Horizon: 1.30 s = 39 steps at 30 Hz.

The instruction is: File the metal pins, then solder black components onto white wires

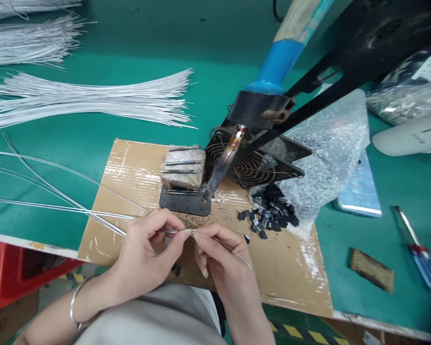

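My left hand [153, 247] is closed in a pinch on thin white wires [109, 213] that trail off to the left. Its fingertips meet those of my right hand [221, 251] at the front of the cardboard sheet [129, 163]. My right hand is closed too, its thumb and finger pinching a fine wire strand [237, 254] that runs across its fingers. What lies between the touching fingertips is mostly hidden. Just behind my hands, the tip of a soldering iron [224, 163] points down at a small black plate [187, 203].
A black bracket [319, 81] holds the iron's blue handle over a fan with a round guard [251, 167]. Beside it are small black pieces [273, 211] and a plastic bag [330, 153]. White wire bundles [93, 98] lie back left; a screwdriver [420, 258] is at right.
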Each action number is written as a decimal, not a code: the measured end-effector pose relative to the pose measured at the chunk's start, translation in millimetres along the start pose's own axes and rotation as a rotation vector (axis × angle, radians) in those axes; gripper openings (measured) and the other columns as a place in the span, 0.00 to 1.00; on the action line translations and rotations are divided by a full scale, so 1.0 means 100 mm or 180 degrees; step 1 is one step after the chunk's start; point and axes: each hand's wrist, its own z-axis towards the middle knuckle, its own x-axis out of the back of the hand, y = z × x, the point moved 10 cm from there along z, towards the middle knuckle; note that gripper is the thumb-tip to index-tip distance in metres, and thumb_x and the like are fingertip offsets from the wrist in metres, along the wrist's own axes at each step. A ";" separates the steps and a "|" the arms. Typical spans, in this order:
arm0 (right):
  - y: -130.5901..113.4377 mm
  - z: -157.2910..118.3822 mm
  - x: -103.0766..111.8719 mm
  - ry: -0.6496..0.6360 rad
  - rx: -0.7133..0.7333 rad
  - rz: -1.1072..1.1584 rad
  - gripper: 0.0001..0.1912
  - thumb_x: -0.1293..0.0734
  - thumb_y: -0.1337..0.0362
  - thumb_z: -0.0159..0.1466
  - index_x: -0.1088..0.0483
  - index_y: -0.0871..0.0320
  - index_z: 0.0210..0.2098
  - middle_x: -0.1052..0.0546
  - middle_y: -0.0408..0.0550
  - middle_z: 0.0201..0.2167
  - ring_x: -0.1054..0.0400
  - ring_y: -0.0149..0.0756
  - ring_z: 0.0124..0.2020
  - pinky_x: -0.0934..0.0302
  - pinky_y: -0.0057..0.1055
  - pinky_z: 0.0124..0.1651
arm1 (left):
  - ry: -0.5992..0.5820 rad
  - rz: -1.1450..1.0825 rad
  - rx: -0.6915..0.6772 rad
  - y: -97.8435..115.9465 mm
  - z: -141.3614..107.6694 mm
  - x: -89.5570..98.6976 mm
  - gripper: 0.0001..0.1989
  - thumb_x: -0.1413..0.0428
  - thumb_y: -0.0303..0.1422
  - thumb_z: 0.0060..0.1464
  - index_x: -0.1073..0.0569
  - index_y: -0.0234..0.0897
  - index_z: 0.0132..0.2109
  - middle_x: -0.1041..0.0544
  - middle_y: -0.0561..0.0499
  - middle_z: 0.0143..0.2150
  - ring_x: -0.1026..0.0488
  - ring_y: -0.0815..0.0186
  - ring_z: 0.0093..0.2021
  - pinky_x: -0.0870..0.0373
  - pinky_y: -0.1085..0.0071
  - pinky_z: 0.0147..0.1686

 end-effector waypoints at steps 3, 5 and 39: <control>0.00 -0.01 -0.01 0.0007 0.0077 0.0057 0.11 0.19 0.53 0.55 0.17 0.53 0.27 0.30 0.39 0.17 0.40 0.22 0.15 0.45 0.18 0.16 | 0.0048 -0.0118 0.0109 -0.05 -0.01 -0.01 0.08 0.43 0.31 0.64 0.26 0.39 0.34 0.31 0.57 0.24 0.40 0.71 0.23 0.43 0.74 0.22; 0.02 -0.01 -0.01 0.0022 0.0084 0.0081 0.11 0.20 0.53 0.56 0.17 0.53 0.28 0.30 0.39 0.17 0.39 0.22 0.16 0.45 0.18 0.17 | 0.0086 -0.0142 0.0150 -0.08 -0.01 -0.01 0.08 0.43 0.31 0.65 0.26 0.39 0.34 0.29 0.56 0.25 0.38 0.71 0.23 0.43 0.74 0.22; -0.87 -0.65 0.85 0.1707 0.2437 -0.3839 0.08 0.25 0.58 0.64 0.19 0.55 0.39 0.23 0.43 0.28 0.32 0.29 0.22 0.35 0.28 0.25 | 0.0347 -0.0474 0.0370 -0.23 0.01 0.06 0.04 0.39 0.32 0.62 0.21 0.39 0.37 0.22 0.53 0.28 0.31 0.71 0.25 0.37 0.76 0.23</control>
